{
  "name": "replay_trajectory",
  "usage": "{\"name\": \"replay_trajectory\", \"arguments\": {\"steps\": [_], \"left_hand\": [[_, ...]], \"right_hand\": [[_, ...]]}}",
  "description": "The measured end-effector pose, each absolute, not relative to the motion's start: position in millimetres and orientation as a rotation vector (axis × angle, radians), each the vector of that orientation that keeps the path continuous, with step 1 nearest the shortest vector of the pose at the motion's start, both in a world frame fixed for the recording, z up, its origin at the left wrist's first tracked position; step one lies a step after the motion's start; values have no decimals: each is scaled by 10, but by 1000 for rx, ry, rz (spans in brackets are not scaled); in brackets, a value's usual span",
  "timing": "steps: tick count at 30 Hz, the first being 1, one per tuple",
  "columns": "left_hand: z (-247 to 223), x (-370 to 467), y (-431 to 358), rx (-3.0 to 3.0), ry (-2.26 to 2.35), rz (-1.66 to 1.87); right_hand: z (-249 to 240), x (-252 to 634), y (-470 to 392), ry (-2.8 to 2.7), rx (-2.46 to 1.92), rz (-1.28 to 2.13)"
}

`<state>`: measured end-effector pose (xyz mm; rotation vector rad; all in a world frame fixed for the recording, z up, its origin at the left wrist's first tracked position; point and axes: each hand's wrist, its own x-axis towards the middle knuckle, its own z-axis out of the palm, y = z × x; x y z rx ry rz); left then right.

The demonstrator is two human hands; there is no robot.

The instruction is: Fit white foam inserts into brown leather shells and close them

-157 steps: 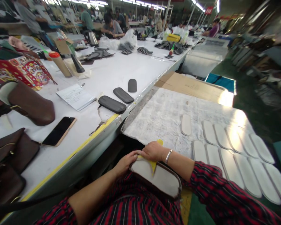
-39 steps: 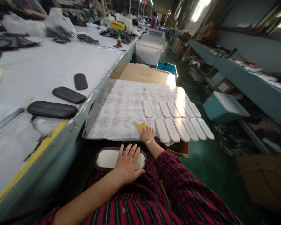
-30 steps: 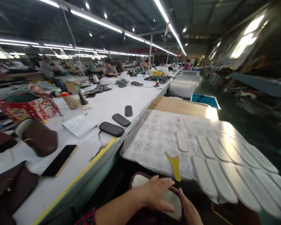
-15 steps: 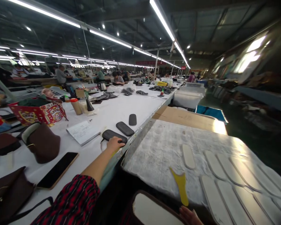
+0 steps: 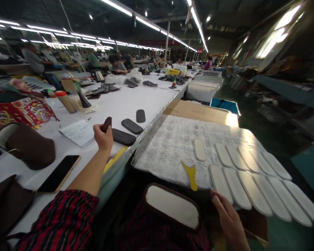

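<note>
Left of centre, the left hand [image 5: 103, 136] has come up off the white table [image 5: 125, 101], fingers now pinched on a dark pad [image 5: 107, 123] it was only touching a moment ago. Lower right, the right hand [image 5: 229, 219] rests loosely open beside the white-faced piece [image 5: 172, 206] on the lap.

1. This is a factory floor, a large hall with strip lights [image 5: 120, 7] running along the ceiling.
2. A very long white worktable [image 5: 136, 94] stretches away, with other workers [image 5: 116, 64] seated along it.
3. Dark oval pads [image 5: 132, 126] and rows of white oval pieces [image 5: 240, 170] lie in batches, beside cardboard [image 5: 199, 111] and bins [image 5: 201, 91].
</note>
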<state>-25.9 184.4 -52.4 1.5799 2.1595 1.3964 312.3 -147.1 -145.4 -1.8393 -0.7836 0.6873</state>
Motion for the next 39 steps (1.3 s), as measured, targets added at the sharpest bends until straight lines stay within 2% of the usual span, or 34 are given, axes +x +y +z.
{"name": "replay_trajectory", "arguments": {"steps": [2, 4, 6, 9, 12, 15, 19, 25, 39], "left_hand": [[-460, -118, 1386, 1858, 1801, 1529], [-451, 59, 797, 1970, 1401, 1265], [-511, 213, 205, 1807, 1103, 955], [-710, 311, -388, 1327, 954, 805], [-925, 241, -513, 1109, 982, 739], [-1072, 111, -384, 1322, 1110, 539], [-1172, 63, -199, 1586, 1231, 343], [-1265, 176, -25, 1571, 1316, 258], [-1384, 174, 91, 1430, 1277, 163]], "right_hand": [[-1206, 2972, -1445, -1007, -1933, 361], [-978, 2789, -1392, -1299, -1843, 134], [-797, 2623, -1347, -1545, -1755, 196], [-670, 2520, -1363, -1769, -1714, 822], [-750, 2599, -1482, -1682, -1610, 1558], [-946, 2716, -1613, -1312, -1561, 1820], [-1160, 2781, -1645, -991, -1682, 1686], [-1259, 2793, -1493, -901, -1892, 1444], [-1223, 2765, -1377, -816, -1997, 1409]]}}
